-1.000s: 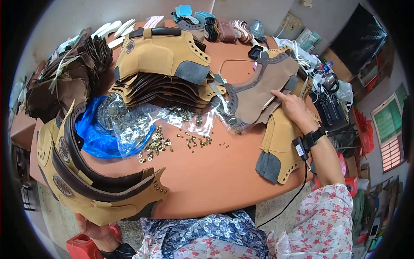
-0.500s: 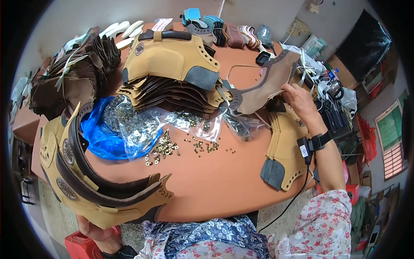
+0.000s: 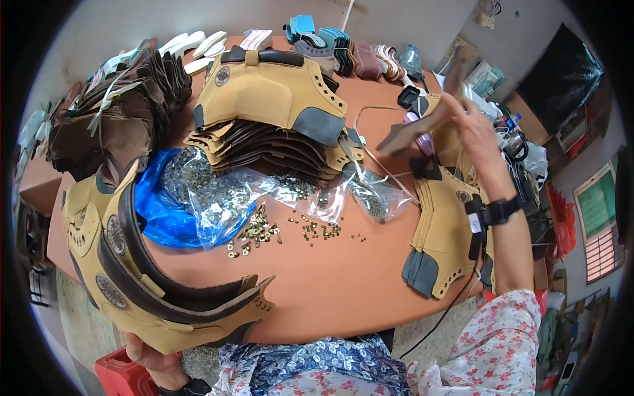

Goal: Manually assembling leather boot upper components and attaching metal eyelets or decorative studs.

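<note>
Tan leather shoe uppers (image 3: 145, 330) with dark padded collars and round emblems hang at the table's front left. My left hand (image 3: 153, 354) grips their lower edge, its fingers partly hidden. At the right, my raised right hand (image 3: 470, 129) is closed on a brown leather shoe piece (image 3: 422, 129), seen nearly edge-on and smeared by motion. Beneath that hand lies a stack of tan uppers (image 3: 439, 224) with dark grey toe parts and eyelet holes. A purple object (image 3: 423, 142) shows behind the brown piece.
A tall pile of tan uppers (image 3: 264, 92) stands mid-table, with dark brown leather pieces (image 3: 112, 112) to its left. Brass-coloured hardware (image 3: 261, 228) lies loose before a blue bag (image 3: 158, 211) and clear bags (image 3: 323, 198). A red stool (image 3: 122, 373) stands below.
My right hand has lifted the brown leather piece up and to the right, turning it edge-on and uncovering the purple object. My left hand keeps its hold on the tan uppers.
</note>
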Demonstrator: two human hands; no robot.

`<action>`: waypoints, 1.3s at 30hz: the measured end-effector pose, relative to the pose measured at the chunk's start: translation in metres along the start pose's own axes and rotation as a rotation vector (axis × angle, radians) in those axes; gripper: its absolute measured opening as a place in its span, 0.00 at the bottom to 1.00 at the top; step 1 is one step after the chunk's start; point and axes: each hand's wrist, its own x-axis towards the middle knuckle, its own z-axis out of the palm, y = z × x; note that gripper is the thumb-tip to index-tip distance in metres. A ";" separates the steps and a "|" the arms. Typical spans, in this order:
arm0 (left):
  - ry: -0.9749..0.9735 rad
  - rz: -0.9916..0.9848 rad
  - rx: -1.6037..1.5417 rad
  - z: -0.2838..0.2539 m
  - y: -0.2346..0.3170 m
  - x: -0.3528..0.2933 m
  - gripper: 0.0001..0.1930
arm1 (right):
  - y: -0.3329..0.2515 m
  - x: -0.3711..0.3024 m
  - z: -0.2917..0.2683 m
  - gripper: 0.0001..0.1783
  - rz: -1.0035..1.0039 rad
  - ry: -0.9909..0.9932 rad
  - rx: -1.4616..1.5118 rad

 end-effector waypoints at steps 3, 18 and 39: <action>-0.149 -0.025 0.029 0.005 0.001 0.004 0.32 | -0.040 0.019 0.021 0.42 -0.017 0.022 0.262; -0.034 -0.030 -0.080 0.004 -0.018 -0.005 0.32 | -0.094 -0.045 -0.030 0.29 0.132 -0.330 1.027; 0.293 0.022 0.183 0.069 -0.027 0.033 0.25 | -0.303 -0.088 -0.075 0.21 0.203 -0.594 1.821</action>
